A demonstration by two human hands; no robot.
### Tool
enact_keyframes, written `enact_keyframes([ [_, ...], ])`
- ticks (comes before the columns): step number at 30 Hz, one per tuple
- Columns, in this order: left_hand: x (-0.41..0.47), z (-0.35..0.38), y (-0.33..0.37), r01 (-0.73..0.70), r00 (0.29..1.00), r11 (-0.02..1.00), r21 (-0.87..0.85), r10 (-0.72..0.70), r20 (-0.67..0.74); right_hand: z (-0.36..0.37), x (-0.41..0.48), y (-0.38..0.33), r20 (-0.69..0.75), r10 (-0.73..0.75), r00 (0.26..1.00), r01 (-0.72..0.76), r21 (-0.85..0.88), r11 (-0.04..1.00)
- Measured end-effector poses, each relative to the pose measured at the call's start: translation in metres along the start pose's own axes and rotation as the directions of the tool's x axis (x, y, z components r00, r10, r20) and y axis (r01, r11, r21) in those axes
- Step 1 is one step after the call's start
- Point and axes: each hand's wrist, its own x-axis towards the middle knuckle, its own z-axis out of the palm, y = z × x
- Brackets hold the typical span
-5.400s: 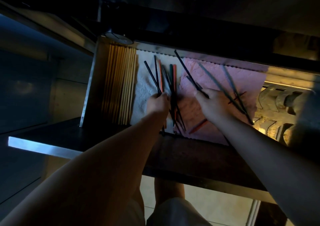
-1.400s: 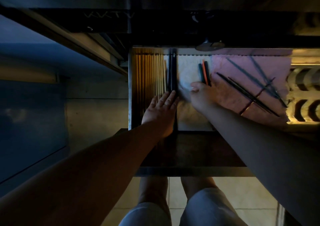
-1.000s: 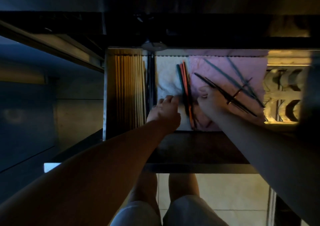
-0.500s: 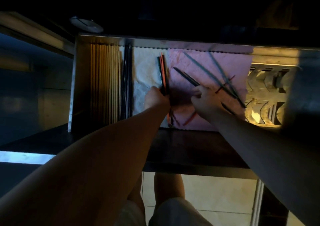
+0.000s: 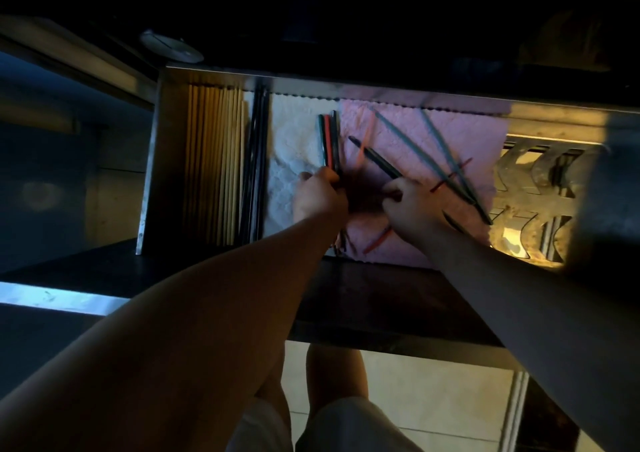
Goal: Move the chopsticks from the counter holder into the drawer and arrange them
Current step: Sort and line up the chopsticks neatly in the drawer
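An open drawer (image 5: 152, 161) holds a neat row of pale wooden chopsticks (image 5: 214, 164) at its left, with a few black chopsticks (image 5: 256, 161) laid straight beside them. My left hand (image 5: 320, 197) is shut on a small bundle of dark and red chopsticks (image 5: 329, 140) over the white liner (image 5: 287, 161). My right hand (image 5: 412, 206) grips a dark chopstick (image 5: 377, 157) that slants up to the left. Several dark and red chopsticks (image 5: 446, 161) lie crossed on the pink liner (image 5: 408, 122).
A metal rack with curved slots (image 5: 533, 188) fills the drawer's right end. The dark drawer front (image 5: 374, 299) runs under my forearms. A round object (image 5: 171, 46) sits on the counter edge above. My legs and the tiled floor (image 5: 433, 392) show below.
My left hand has closed round the dark and red bundle, which stays upright. My right hand has drawn in toward the left with the slanted dark chopstick. The camera has shifted a little.
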Motion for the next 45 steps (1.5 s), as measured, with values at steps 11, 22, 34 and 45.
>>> enact_keyframes([
  [11,0.008,-0.001,-0.001,0.185,0.983,0.972,-0.147,-0.186,0.006,0.001,0.002,0.004,0.001,0.013,1.000,-0.013,0.018,1.000],
  [22,0.003,0.011,0.010,0.192,0.976,0.963,-0.190,-0.207,-0.063,0.001,0.003,0.007,0.017,0.020,1.000,-0.021,0.050,0.999],
  [34,0.012,0.009,0.019,0.266,0.961,0.954,-0.138,-0.273,-0.033,-0.002,-0.007,0.008,0.030,0.014,0.999,-0.016,0.064,0.998],
  [45,0.003,-0.003,0.009,0.205,0.972,0.929,-0.309,-0.231,-0.048,0.002,0.012,-0.008,-0.151,-0.048,0.987,0.068,0.132,0.989],
])
